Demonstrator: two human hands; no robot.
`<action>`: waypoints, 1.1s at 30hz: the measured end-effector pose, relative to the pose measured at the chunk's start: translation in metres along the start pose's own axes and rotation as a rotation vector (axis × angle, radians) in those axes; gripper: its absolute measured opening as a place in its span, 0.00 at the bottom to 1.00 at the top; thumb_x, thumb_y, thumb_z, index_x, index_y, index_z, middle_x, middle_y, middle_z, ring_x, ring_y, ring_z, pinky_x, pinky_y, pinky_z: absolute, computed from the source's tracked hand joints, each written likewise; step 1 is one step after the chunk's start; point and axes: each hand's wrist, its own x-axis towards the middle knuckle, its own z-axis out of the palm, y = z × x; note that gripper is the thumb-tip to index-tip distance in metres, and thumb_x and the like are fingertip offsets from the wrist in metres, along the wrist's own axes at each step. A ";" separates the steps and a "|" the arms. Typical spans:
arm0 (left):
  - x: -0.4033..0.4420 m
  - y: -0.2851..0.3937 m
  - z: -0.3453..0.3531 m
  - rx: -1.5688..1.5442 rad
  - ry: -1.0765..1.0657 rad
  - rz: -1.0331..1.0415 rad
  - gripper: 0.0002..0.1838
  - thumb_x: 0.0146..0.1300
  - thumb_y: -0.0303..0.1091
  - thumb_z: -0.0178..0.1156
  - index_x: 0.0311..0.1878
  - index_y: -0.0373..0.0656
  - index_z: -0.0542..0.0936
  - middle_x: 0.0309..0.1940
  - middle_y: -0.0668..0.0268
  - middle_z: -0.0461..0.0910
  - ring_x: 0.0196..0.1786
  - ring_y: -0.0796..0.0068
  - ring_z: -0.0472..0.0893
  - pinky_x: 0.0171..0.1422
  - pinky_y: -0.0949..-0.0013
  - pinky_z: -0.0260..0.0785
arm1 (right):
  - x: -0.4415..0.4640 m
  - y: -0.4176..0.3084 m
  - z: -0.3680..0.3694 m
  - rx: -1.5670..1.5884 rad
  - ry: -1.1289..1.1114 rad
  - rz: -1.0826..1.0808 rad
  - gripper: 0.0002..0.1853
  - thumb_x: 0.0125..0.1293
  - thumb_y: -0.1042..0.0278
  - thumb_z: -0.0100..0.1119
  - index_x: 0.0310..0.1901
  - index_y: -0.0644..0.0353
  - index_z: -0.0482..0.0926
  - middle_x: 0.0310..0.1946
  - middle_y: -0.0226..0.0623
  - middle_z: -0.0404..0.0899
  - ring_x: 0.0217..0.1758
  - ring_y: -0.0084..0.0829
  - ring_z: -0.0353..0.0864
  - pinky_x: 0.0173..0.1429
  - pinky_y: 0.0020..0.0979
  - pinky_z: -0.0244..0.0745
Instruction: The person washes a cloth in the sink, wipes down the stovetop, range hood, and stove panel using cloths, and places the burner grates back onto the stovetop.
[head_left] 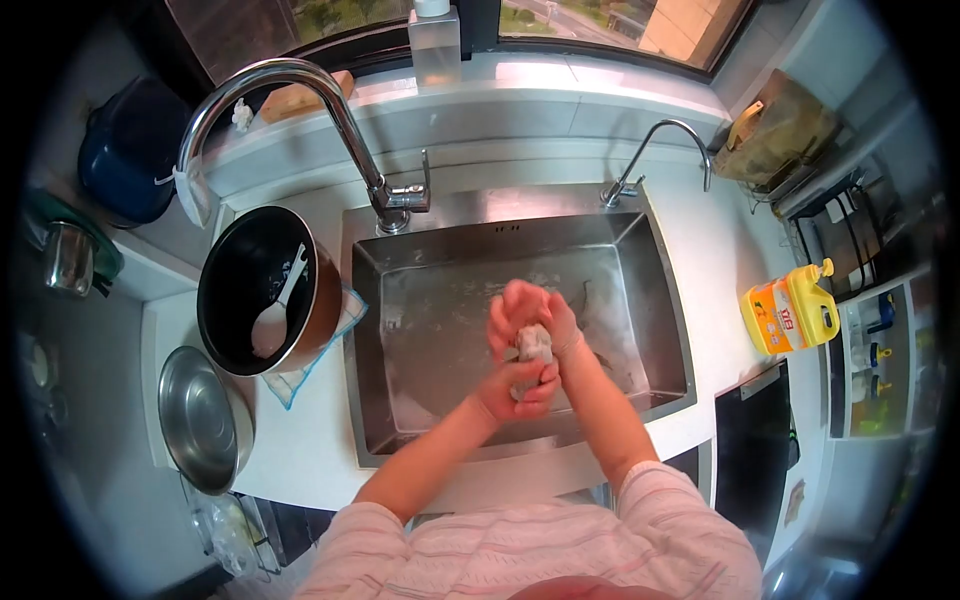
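Note:
Over the sink [372,330], my left hand [518,388] is closed around a crumpled grey-beige cloth [535,343]. The cloth is bunched up and pressed against the heel of my right hand [522,305]. My right hand lies just beyond it, palm turned up and fingers loosely curled apart. A thin bracelet circles my right wrist. Shallow, cloudy water seems to cover the sink bottom.
A large chrome faucet [290,68] arches left, away from the basin; a thin faucet [668,125] stands behind right. On the left are a dark pot [325,310] with a white ladle [270,328], a folded cloth [290,385] and a metal bowl [200,415]. A yellow jug [790,310] stands right.

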 end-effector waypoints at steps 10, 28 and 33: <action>-0.004 0.018 0.027 0.485 0.541 0.100 0.11 0.51 0.26 0.60 0.35 0.45 0.68 0.13 0.73 0.60 0.11 0.83 0.57 0.15 0.75 0.45 | 0.009 -0.007 0.011 -0.475 0.415 0.169 0.18 0.67 0.64 0.50 0.19 0.56 0.62 0.13 0.22 0.57 0.11 0.15 0.52 0.13 0.23 0.48; 0.013 0.024 -0.055 1.884 0.710 -0.020 0.33 0.46 0.43 0.71 0.54 0.44 0.69 0.37 0.60 0.81 0.39 0.62 0.81 0.41 0.63 0.72 | -0.089 0.037 -0.094 -0.782 0.943 0.378 0.22 0.57 0.48 0.61 0.39 0.62 0.76 0.29 0.34 0.76 0.23 0.25 0.74 0.25 0.27 0.73; -0.003 0.036 -0.023 0.988 0.689 -0.109 0.21 0.59 0.42 0.62 0.49 0.36 0.75 0.36 0.68 0.80 0.34 0.78 0.78 0.34 0.75 0.70 | -0.108 0.031 -0.059 -0.757 0.749 0.000 0.15 0.57 0.61 0.64 0.41 0.62 0.77 0.29 0.35 0.77 0.29 0.22 0.76 0.30 0.24 0.74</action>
